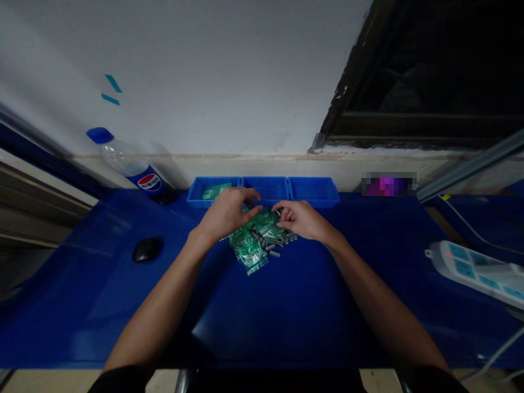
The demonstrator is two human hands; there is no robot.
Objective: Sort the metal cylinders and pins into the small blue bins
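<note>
My left hand (234,210) hovers over the left side of a heap of small green plastic bags (249,248), its thumb and forefinger apart with nothing visible between them. At the heap's right side, my right hand (302,219) has its fingers curled in towards the thumb. Whatever may be in its grasp is too small or hidden to make out. Grey cylindrical pieces (275,254) and thin brass-coloured pieces (282,239) lie loose among the bags, just below the right hand. Part of the heap is covered by my left hand.
Behind the heap stand three joined blue bins; the left bin (194,194) contains green bags (216,190). A cola bottle (141,172) and black mouse (147,249) are at left. A white power strip (477,273) with cables lies at right on the blue tabletop (278,322).
</note>
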